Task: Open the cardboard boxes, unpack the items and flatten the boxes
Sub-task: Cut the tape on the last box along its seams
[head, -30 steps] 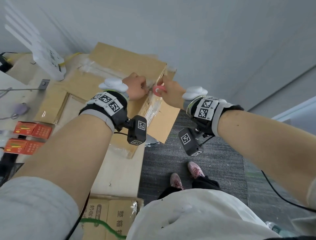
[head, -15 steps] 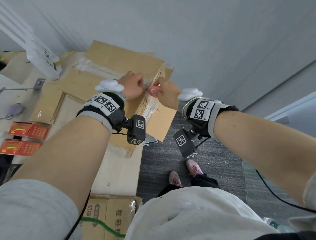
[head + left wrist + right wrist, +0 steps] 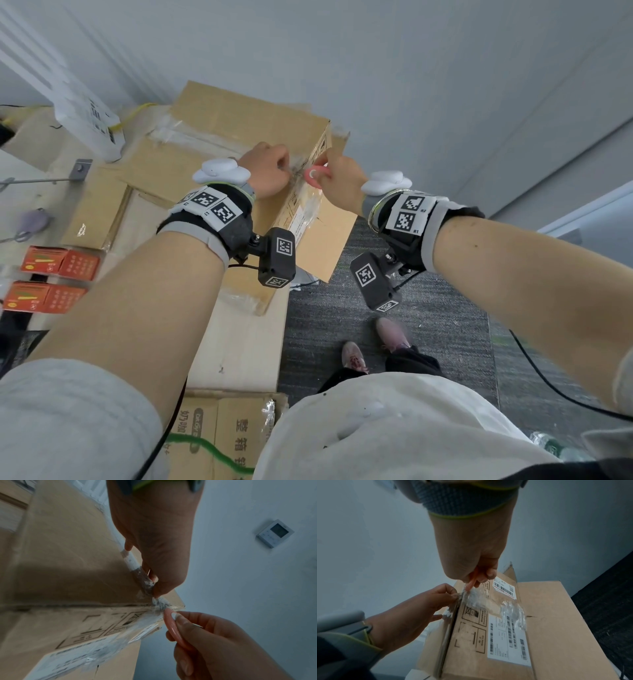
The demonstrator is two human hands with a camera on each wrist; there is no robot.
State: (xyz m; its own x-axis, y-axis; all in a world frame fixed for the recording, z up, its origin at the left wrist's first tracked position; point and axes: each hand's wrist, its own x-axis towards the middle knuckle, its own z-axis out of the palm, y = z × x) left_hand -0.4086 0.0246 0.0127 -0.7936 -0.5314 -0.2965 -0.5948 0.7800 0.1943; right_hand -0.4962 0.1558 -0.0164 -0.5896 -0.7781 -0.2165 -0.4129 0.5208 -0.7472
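A big cardboard box [image 3: 239, 137] stands on flattened cardboard against the wall. My left hand [image 3: 286, 168] pinches a crumpled strip of clear tape [image 3: 145, 584] at the box's top front edge. My right hand [image 3: 329, 173] is right beside it and grips a small pink cutter [image 3: 313, 173], whose tip [image 3: 167, 612] touches the tape at the box's corner. In the right wrist view the left hand [image 3: 453, 595] meets the cutter [image 3: 471, 582] above wrinkled tape [image 3: 479, 597] and a white shipping label [image 3: 508, 635] on the box's side. The cutter's blade is hidden.
Flattened cardboard [image 3: 239, 342] lies under and in front of the box. Two orange packs [image 3: 58, 263] sit at the left, beside a white device [image 3: 92, 126]. A printed carton [image 3: 222, 435] is near my body. My feet [image 3: 356, 353] stand on grey carpet [image 3: 428, 325].
Both hands stay at the box's top corner with only small shifts. The left hand keeps its pinch on the tape and the right keeps the cutter.
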